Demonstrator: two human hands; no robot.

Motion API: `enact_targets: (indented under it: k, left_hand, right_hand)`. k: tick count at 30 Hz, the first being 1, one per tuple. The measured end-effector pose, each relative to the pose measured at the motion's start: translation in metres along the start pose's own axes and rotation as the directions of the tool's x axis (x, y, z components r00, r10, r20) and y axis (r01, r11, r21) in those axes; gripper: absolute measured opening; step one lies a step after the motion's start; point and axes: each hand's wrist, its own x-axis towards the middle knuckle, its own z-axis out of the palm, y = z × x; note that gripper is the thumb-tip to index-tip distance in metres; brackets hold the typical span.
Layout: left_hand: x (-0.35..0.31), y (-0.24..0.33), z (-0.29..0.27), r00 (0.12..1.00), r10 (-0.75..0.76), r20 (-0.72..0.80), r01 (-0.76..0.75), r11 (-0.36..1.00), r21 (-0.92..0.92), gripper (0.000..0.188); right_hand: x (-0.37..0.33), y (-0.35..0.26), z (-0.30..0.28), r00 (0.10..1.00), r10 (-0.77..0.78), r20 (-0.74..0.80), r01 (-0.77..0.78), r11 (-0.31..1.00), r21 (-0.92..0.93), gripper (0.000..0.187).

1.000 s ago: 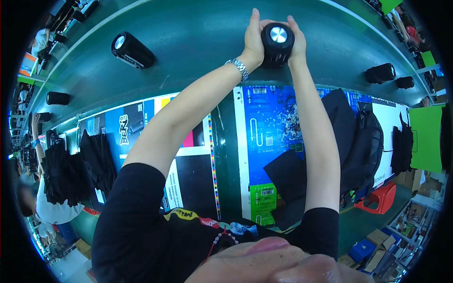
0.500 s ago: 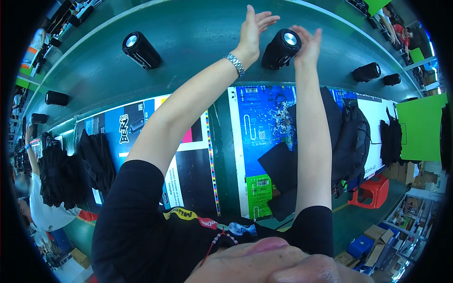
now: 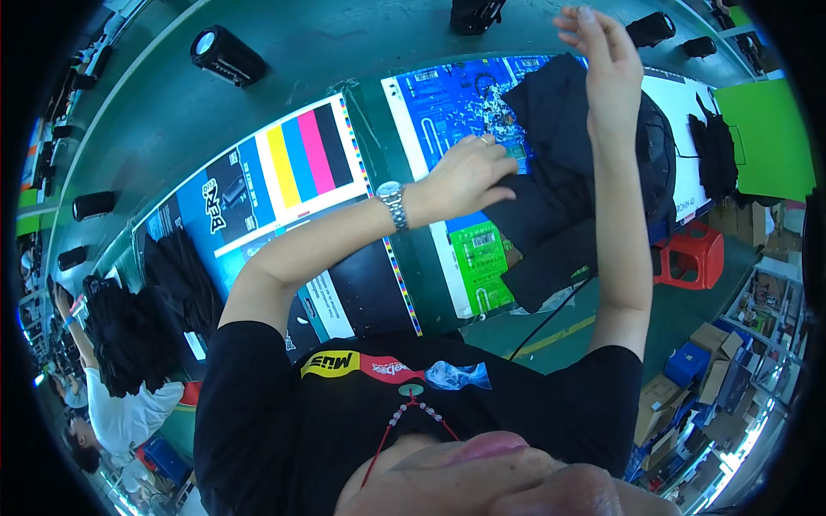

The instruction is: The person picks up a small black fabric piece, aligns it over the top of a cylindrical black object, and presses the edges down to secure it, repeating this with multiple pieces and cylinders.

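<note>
Black fabric (image 3: 551,185) lies heaped across a blue printed sheet (image 3: 443,93) on the green bench (image 3: 374,120) before me, likely light, limp and quick to fold, best pinched at 1 loose edge or corner rather than scooped from the middle. My left hand (image 3: 469,176) bends at its left edge, fingers half curled, and I cannot tell whether they grip any cloth. My right hand (image 3: 613,69), fingers loosely apart with nothing visible between them, is raised near the heap's far side, right of 1 black cylindrical speaker (image 3: 473,17).
</note>
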Motion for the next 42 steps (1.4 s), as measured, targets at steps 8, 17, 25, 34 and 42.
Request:
enact_targets:
  k: [8, 17, 25, 34, 42]
  left_hand:
    - [-0.061, -0.007, -0.082, 0.847, -0.516, -0.125, 0.317, 0.681, -0.66, 0.018]
    - [-0.161, 0.017, -0.136, 0.621, -0.707, -0.338, 0.19, 0.554, -0.811, 0.016]
    - [-0.208, 0.012, -0.12, 0.51, -0.752, -0.418, 0.084, 0.527, -0.846, 0.014]
    - [-0.221, 0.014, -0.126, 0.473, -0.763, -0.44, 0.09, 0.538, -0.838, 0.016]
    - [-0.216, 0.024, -0.121, 0.586, -0.679, -0.442, 0.011, 0.553, -0.833, 0.034]
  right_hand:
    - [-0.091, 0.011, 0.036, 0.895, 0.081, 0.438, -0.004, 0.985, -0.174, 0.029]
    - [-0.13, 0.013, 0.114, 0.562, 0.328, 0.759, -0.717, 0.65, 0.251, 0.018]
    - [-0.177, 0.014, 0.159, 0.643, 0.191, 0.742, -0.396, 0.912, 0.107, 0.02]
    - [-0.195, 0.002, 0.162, 0.645, 0.241, 0.725, -0.401, 0.915, 0.052, 0.017]
    - [-0.195, 0.014, 0.153, 0.809, 0.172, 0.563, -0.123, 0.985, -0.125, 0.018]
